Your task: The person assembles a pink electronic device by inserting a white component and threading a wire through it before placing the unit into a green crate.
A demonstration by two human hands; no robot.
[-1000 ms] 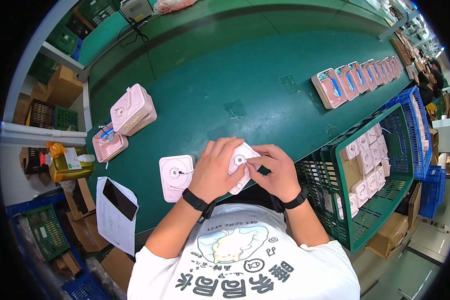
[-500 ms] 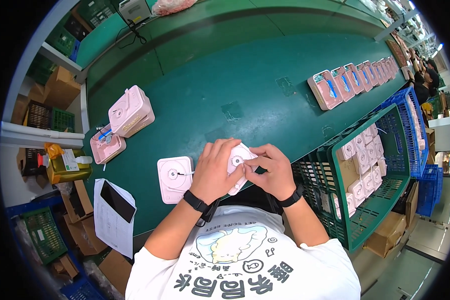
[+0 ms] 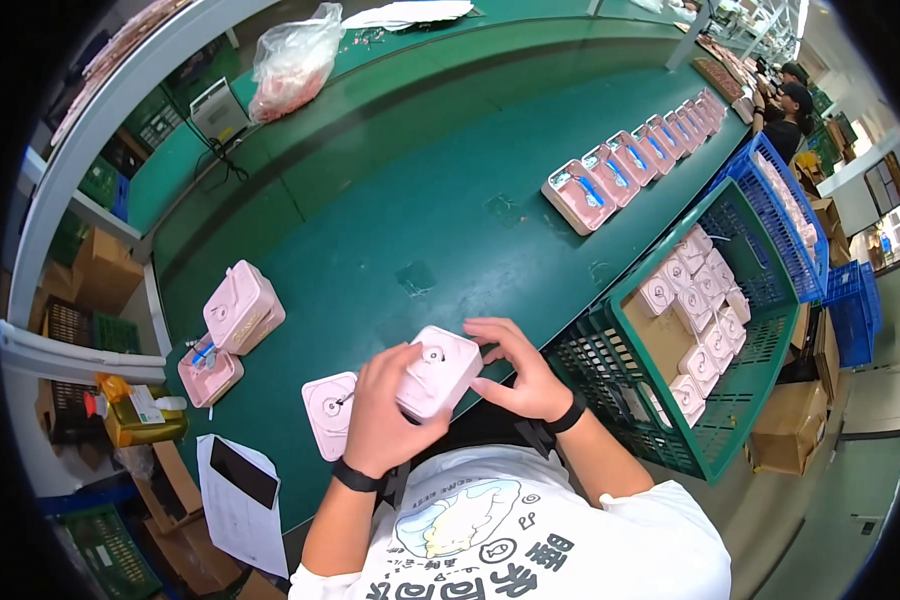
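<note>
My left hand is closed around the left side of a pink, square, box-like case, with a round hub and a curved arm moulded on its top. The case is tilted, and its thick side shows. My right hand is at the case's right side, thumb and fingers spread; whether a fingertip touches it I cannot tell. Partly behind my left hand, a flat pink cover with a short black wire at its hub lies on the green table.
Pink cases are stacked at the left beside an open pink shell. A phone lies on paper. Open shells with blue parts line the right side. A green crate of pink cases stands right, near blue crates.
My right fingers have left the hub where they were pinched and are now spread at the side. The case has turned, so its thick side shows. My view has shifted.
</note>
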